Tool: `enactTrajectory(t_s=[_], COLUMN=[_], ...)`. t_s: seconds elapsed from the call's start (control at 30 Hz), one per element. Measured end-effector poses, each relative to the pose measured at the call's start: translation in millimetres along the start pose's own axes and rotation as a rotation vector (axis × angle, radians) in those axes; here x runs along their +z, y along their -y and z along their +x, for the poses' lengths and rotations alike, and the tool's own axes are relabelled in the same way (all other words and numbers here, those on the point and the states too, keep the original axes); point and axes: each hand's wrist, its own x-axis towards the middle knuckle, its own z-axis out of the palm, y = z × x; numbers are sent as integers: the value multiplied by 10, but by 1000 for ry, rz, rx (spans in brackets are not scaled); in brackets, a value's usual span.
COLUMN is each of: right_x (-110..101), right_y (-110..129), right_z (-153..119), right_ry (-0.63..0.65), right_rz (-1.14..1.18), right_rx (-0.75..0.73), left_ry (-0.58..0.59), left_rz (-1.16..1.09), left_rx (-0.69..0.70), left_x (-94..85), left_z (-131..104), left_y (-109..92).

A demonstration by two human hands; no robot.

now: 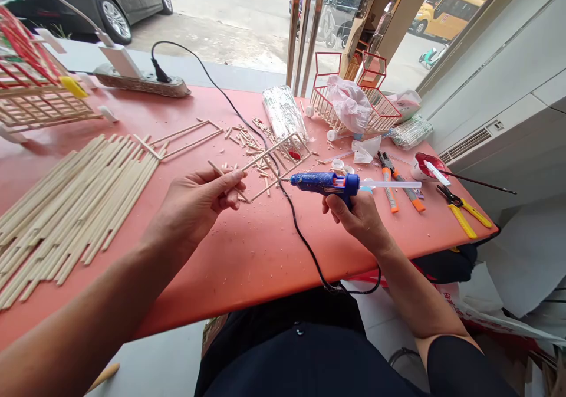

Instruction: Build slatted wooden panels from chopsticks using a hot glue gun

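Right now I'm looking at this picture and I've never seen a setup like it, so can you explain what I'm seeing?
There's no machine here, only a person's two bare hands. The single picture comes from a camera worn on the head, looking forward and down.

The left hand pinches one side of an open frame of thin wooden sticks. The right hand grips a blue glue gun, its nozzle close to the frame; whether they touch, I can't tell.

On the pinkish table, long sticks lie spread at the left, with short cut pieces beyond the hands. Yellow-handled pliers lie at the right, and a power strip sits at the far left.
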Motion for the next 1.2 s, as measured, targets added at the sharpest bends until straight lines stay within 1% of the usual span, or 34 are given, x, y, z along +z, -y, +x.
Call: enactTrajectory(t_s=[0.1, 0.3, 0.67, 0.87, 1.2], right_x=[16, 11, 28, 35, 42], right_y=[5, 43, 20, 0, -28], right_z=[3, 4, 13, 18, 20], right_ry=[13, 23, 6, 22, 4], right_rz=[-26, -47, -104, -75, -84], right_rx=[-15, -15, 3, -2, -19], left_ry=[14, -11, -14, 2, 9], left_rz=[15, 34, 54, 43, 37], left_rx=[-3, -21, -41, -30, -22], left_x=[-5, 13, 2, -18, -60], left_z=[-15, -50, -34, -20, 3], left_y=[-7, -50, -37, -23, 11])
